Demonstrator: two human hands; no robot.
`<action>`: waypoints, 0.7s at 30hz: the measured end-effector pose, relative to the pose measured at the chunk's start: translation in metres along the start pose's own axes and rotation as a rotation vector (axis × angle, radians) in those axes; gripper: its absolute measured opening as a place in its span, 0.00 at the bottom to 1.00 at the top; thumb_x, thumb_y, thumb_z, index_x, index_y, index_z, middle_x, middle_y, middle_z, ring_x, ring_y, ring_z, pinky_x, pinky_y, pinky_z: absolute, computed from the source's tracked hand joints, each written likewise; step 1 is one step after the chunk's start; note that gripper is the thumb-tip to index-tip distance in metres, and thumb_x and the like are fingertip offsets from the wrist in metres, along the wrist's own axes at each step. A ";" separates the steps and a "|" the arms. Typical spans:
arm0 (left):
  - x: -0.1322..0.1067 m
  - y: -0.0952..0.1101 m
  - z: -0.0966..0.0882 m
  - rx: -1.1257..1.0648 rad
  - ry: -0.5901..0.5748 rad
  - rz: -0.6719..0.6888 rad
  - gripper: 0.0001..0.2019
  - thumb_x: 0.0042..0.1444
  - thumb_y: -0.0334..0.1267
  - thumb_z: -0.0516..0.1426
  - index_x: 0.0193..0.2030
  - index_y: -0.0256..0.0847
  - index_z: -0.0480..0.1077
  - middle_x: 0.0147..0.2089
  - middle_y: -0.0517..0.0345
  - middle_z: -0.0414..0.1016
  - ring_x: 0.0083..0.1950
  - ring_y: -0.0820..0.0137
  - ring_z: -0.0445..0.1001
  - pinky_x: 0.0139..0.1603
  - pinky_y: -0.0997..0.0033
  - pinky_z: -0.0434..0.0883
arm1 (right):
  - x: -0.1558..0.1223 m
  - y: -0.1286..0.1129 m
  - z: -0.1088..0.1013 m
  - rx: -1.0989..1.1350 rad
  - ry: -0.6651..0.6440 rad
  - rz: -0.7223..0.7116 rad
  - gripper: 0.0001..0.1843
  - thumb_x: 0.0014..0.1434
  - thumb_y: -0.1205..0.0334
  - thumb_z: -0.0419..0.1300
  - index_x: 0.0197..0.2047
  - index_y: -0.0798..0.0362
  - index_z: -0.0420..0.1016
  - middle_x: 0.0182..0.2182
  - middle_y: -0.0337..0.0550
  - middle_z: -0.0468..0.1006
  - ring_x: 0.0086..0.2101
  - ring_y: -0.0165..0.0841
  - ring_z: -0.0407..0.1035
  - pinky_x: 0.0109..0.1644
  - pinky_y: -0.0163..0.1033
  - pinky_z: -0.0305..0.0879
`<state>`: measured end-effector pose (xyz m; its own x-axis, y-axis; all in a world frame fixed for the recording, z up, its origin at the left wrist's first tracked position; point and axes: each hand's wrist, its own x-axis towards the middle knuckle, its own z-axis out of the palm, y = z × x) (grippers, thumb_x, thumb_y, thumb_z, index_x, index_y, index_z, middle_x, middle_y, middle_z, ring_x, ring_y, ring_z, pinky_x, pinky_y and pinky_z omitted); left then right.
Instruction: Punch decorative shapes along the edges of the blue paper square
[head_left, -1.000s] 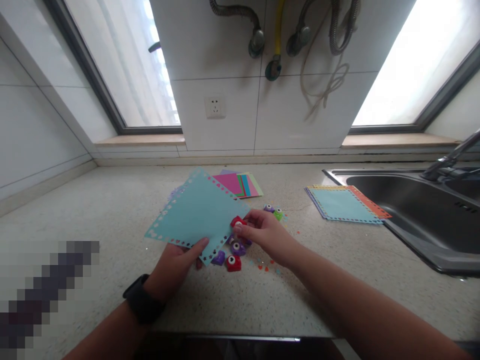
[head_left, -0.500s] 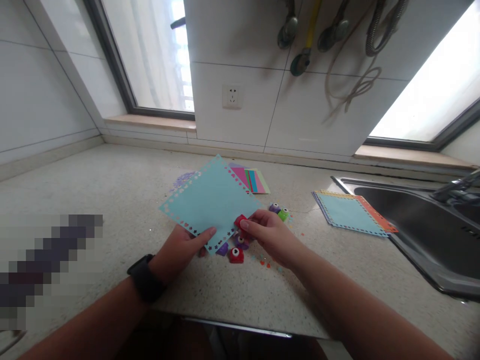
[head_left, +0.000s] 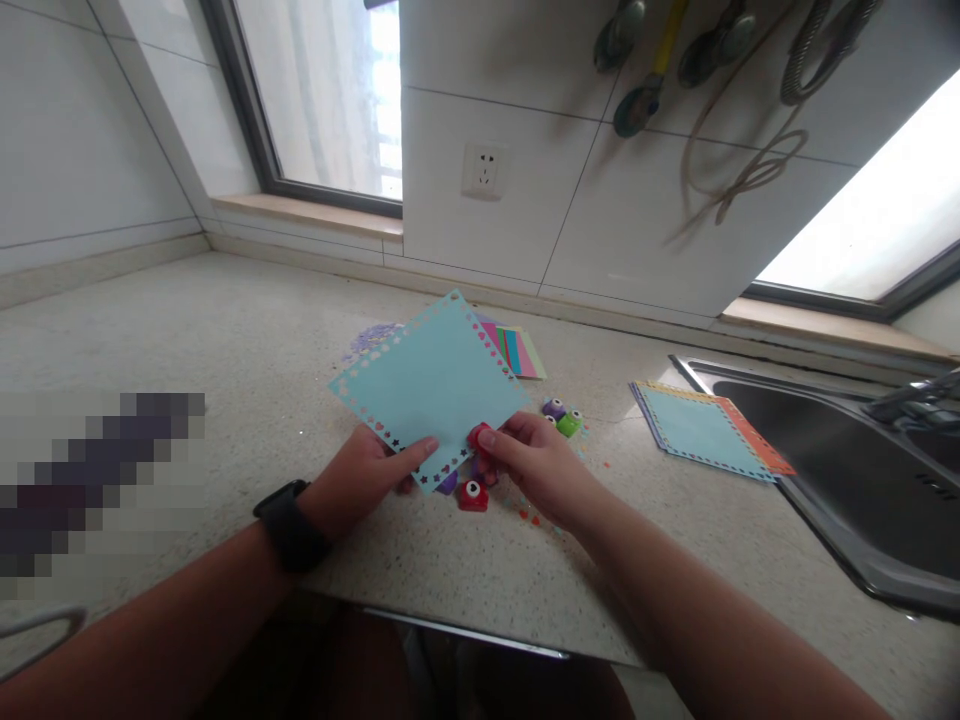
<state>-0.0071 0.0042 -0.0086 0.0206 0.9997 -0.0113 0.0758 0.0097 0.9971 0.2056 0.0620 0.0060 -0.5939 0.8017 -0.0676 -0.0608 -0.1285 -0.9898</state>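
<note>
A light blue sheet of paper [head_left: 442, 375], its edges punched with small shapes, is pinched by my left hand [head_left: 386, 465] at its near left edge, thumb on top. My right hand [head_left: 536, 455] grips a red craft punch [head_left: 479, 438] at the sheet's near right edge, with the thumb on it. Another red craft punch [head_left: 472, 495] sits on the counter just below the sheet. Purple pieces beside it are partly hidden by the paper and my fingers. Past my right hand lie a purple punch [head_left: 553, 408] and a green punch [head_left: 571, 425].
Coloured sheets [head_left: 525, 353] lie behind the blue paper, near a heap of purple paper bits [head_left: 367, 342]. To the right, a stack of punched sheets [head_left: 697, 435] reaches the rim of a metal sink [head_left: 847, 540]. Small orange and blue cut-outs dot the counter [head_left: 247, 330].
The view has tilted down and shifted slightly. Both hands keep hold of the paper and the red punch, and the sheet's near right edge stays at the punch.
</note>
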 end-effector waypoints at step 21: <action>-0.001 0.001 0.000 -0.027 0.016 -0.007 0.09 0.56 0.43 0.63 0.35 0.39 0.73 0.26 0.63 0.75 0.22 0.74 0.69 0.22 0.74 0.70 | 0.001 0.002 0.001 -0.099 0.014 -0.023 0.19 0.59 0.48 0.67 0.32 0.57 0.75 0.25 0.43 0.75 0.25 0.30 0.68 0.32 0.38 0.64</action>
<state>-0.0067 0.0035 -0.0078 0.0038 0.9998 -0.0176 0.0494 0.0174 0.9986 0.2040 0.0622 0.0040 -0.5817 0.8121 -0.0454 0.0056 -0.0518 -0.9986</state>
